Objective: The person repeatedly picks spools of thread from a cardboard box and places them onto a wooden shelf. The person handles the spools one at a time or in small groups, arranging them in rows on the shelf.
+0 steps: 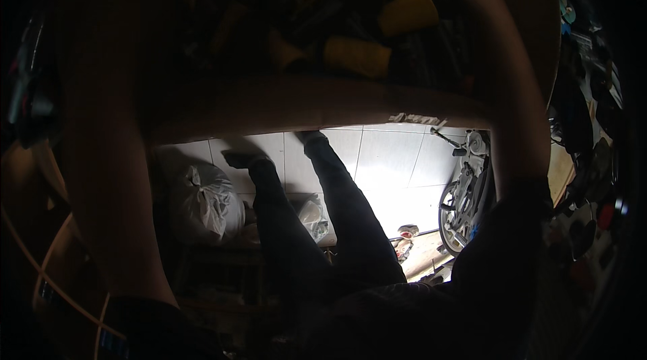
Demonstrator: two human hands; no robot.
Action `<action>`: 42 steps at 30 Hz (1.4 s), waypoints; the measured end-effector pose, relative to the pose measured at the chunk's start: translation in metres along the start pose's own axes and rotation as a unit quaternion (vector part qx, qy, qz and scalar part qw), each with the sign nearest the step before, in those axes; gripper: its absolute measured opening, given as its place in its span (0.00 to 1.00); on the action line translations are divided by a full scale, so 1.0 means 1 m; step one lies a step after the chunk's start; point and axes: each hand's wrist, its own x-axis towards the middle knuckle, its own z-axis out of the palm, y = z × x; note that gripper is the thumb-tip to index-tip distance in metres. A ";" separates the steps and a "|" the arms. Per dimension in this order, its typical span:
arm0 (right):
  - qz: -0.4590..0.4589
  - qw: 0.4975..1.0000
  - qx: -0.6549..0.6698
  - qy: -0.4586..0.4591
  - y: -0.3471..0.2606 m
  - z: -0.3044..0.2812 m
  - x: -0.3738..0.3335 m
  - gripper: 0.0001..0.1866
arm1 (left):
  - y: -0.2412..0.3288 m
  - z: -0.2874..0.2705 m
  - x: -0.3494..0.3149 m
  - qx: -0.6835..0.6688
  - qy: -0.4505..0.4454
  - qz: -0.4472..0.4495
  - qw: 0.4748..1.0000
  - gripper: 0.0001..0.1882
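Note:
A large open box, brown like cardboard, takes up the upper part of the head view. Dark contents fill it, among them several yellow, roughly cylindrical pieces whose kind I cannot make out. My right forearm rises along the box's right side and bends inward over its far part. The right hand fades into shadow near the top edge, its fingers hidden. On the left, my left forearm runs up beside the box and disappears into darkness. That hand cannot be made out, nor whether it holds anything.
Below the box are my legs on a pale tiled floor. A tied white plastic bag stands left of them. A bicycle-like wheel and frame are at the right. Clutter lines the far right edge.

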 end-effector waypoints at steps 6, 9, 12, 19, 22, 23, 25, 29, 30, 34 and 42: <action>-0.068 0.980 0.039 -0.184 -0.009 0.012 -0.030 0.26 | -0.008 0.014 -0.026 -0.037 0.162 0.128 0.978 0.26; -0.056 0.971 0.186 -0.140 0.016 0.016 -0.032 0.29 | 0.000 0.033 -0.041 -0.107 0.177 0.156 0.966 0.31; 0.045 0.994 0.088 -0.041 0.019 -0.008 -0.042 0.30 | 0.012 0.032 -0.030 -0.383 0.115 0.125 0.908 0.32; 0.023 0.910 0.390 0.139 0.005 -0.014 -0.085 0.27 | -0.023 0.013 -0.025 -0.413 0.129 0.160 0.887 0.24; -0.030 0.791 0.574 0.212 -0.023 0.009 -0.102 0.24 | -0.019 0.014 -0.064 -0.407 0.209 0.225 0.860 0.18; -0.048 0.753 0.622 0.210 -0.041 0.017 -0.108 0.27 | -0.007 0.014 -0.074 -0.395 0.244 0.298 0.834 0.15; -0.076 0.737 0.646 0.183 -0.081 0.026 -0.116 0.31 | -0.001 0.004 -0.140 -0.322 0.222 0.194 0.900 0.21; -0.120 0.802 0.540 0.226 -0.146 0.045 -0.125 0.47 | -0.060 0.044 -0.187 -0.391 0.327 0.343 0.789 0.24; -0.145 0.806 0.534 0.208 -0.169 0.050 -0.124 0.48 | -0.086 0.056 -0.204 -0.415 0.355 0.377 0.748 0.24; -0.218 0.814 0.523 0.131 -0.244 0.081 -0.122 0.45 | -0.192 0.090 -0.321 -0.534 0.427 0.338 0.646 0.44; -0.280 0.747 0.577 -0.175 -0.465 0.189 -0.102 0.39 | -0.311 0.190 -0.568 -0.494 0.731 0.142 0.448 0.32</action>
